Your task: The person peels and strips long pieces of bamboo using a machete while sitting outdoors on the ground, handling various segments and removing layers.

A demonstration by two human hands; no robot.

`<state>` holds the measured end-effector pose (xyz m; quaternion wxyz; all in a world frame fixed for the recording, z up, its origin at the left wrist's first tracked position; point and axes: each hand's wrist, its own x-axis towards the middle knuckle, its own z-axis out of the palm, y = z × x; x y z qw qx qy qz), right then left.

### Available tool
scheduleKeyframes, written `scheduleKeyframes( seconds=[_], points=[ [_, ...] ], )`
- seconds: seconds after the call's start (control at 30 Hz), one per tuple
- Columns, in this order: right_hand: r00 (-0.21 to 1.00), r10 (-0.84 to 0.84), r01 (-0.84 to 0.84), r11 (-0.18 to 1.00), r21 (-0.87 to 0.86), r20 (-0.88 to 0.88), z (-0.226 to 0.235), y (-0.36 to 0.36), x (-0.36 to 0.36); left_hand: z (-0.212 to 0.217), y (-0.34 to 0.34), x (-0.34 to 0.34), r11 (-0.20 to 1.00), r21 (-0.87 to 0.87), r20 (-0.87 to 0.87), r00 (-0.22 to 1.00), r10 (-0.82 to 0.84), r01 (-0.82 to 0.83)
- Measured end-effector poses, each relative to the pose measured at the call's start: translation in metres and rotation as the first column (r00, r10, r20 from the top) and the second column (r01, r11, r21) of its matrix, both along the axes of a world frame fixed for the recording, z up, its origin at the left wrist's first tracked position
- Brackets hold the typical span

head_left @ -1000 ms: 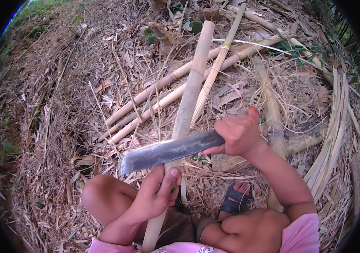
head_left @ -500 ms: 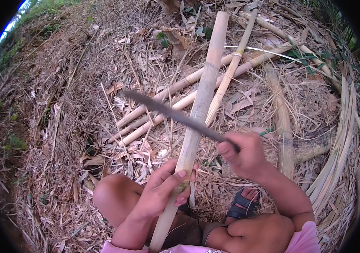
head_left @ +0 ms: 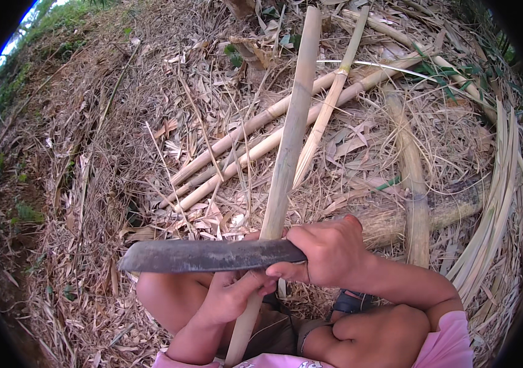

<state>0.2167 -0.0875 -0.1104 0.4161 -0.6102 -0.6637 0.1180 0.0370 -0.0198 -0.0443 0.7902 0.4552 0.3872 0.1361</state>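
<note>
A long, pale bamboo piece (head_left: 290, 138) leans up and away from my lap, its far end above the ground litter. My left hand (head_left: 235, 296) is closed around its lower part. In my right hand (head_left: 333, 250) is a machete with a broad dark blade (head_left: 203, 256). The blade lies across the bamboo, pointing left, just above my left fingers, and hides part of them. From this view I cannot tell whether the edge touches the bamboo. The machete's handle is mostly covered by my right fingers.
Beyond the bamboo lie several cut bamboo poles (head_left: 255, 150) and a split one (head_left: 326, 119). A thick log (head_left: 451, 211) and an upright-lying pole (head_left: 416, 202) are to the right, beside a bundle of thin strips (head_left: 493, 202). Dry leaves cover the ground. My sandalled foot (head_left: 352, 302) is close by.
My right hand has brought the machete down and nearer, from slanting across mid-length to lying level just above my left hand. The bamboo's far end has shifted slightly left.
</note>
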Motion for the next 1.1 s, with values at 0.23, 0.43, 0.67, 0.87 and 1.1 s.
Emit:
scheduleKeyframes(
  seconds=[0.23, 0.43, 0.67, 0.87, 1.1],
  points=[
    [1.0, 0.013, -0.012, 1.0, 0.006, -0.013, -0.002, 0.001, -0.006, -0.003, 0.003, 0.0, 1.0, -0.024, 0.003, 1.0, 0.013, -0.013],
    [0.998, -0.027, 0.023, 0.997, 0.077, 0.056, -0.001, 0.003, -0.004, 0.0, 0.005, -0.006, 0.996, -0.024, -0.002, 0.997, -0.082, 0.082],
    [0.968, -0.157, 0.134, 0.983, 0.126, 0.196, -0.006, 0.001, 0.006, 0.002, -0.001, 0.002, 0.995, 0.02, 0.04, 0.994, -0.1, 0.1],
    [0.949, -0.281, 0.285, 0.959, -0.006, 0.14, -0.03, 0.0, 0.025, -0.003, -0.002, 0.001, 0.997, 0.019, -0.025, 0.997, -0.072, 0.073],
    [0.996, -0.048, 0.043, 0.998, 0.053, 0.078, -0.011, 0.004, -0.001, -0.003, -0.001, 0.002, 1.0, -0.002, -0.015, 1.0, -0.01, 0.01]
  ],
)
